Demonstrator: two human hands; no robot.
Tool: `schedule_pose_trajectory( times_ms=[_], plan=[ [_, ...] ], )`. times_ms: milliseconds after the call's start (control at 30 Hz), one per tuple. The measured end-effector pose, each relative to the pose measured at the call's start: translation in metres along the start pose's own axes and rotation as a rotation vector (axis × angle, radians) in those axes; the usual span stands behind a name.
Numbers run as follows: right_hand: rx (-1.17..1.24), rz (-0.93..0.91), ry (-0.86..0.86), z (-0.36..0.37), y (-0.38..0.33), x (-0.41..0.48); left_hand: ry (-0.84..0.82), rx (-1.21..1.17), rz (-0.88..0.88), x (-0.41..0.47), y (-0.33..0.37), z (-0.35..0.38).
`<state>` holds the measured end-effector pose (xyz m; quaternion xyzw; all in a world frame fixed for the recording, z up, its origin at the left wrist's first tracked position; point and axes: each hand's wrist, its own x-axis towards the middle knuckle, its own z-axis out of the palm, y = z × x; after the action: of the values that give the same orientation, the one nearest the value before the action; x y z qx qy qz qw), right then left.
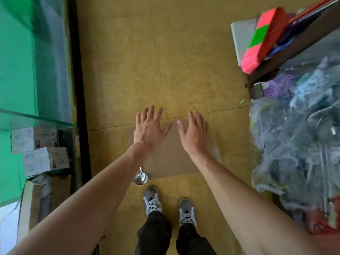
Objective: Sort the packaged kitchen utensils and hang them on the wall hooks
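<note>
The packaged utensils (pixel 298 137) lie in a big heap at the right edge of the view, a tangle of clear plastic bags with metal handles showing through; the single pieces are too blurred to tell apart. One bare metal ladle (pixel 141 178) lies on the floor (pixel 128 61), its bowl just beside the near left corner of a flat sheet of cardboard (pixel 169 161).

Both arms reach forward over that cardboard. The left hand (pixel 149 128) is palm down with its fingers straight and spread, holding nothing. The right hand (pixel 195 132) is the same, fingers spread and thumb out toward the left hand. The two hands are near each other but apart. Whether they touch the cardboard cannot be told.

Below the cardboard stand two grey sneakers (pixel 152 200) under dark trousers. Beyond the heap, a pink and green broom (pixel 261 39) leans on a brown shelf (pixel 301 39). At the left, a green glass counter (pixel 33 70) stands over several small white boxes (pixel 36 138).
</note>
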<state>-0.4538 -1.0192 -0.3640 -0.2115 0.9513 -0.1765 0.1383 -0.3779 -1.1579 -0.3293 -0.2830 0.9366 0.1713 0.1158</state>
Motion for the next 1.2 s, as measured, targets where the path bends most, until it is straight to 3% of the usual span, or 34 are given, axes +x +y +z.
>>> schedule_pose_trajectory(
  times_ms=[333,633,867,1200],
  plan=[
    [0.022,0.243,0.383,-0.238,0.111,-0.010,0.118,0.091,0.432,0.008,0.234,-0.122],
    [0.018,0.528,0.731,-0.411,0.214,-0.119,0.128,0.014,0.875,-0.076,0.443,-0.173],
    [0.063,0.793,0.880,-0.465,0.272,-0.263,-0.019,0.006,1.143,-0.204,0.540,-0.149],
    [0.054,1.178,1.016,-0.466,0.311,-0.500,-0.253,-0.126,1.545,-0.430,0.620,-0.105]
  ],
)
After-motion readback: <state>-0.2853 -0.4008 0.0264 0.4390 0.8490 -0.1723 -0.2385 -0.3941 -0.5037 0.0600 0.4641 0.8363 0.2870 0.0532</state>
